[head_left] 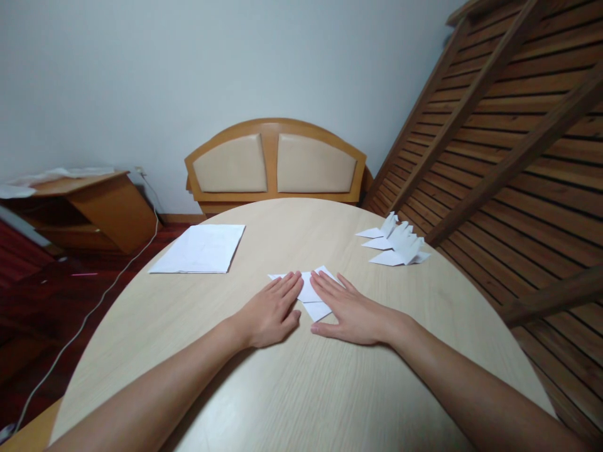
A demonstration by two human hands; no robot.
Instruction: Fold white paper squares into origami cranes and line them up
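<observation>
A partly folded sheet of white paper lies on the round table in front of me, with pointed corners showing at its left, top and bottom. My left hand rests flat on its left part, fingers stretched out and together. On its right part lies my right hand, palm down, with the thumb spread toward me. The hands cover both sides of the paper, so its full outline is hidden. Neither hand grasps anything.
Several folded white paper figures stand in a row at the table's right. A stack of white paper lies on the left. Beyond are a padded headboard, a slatted wooden panel, a desk and a white cable along the floor.
</observation>
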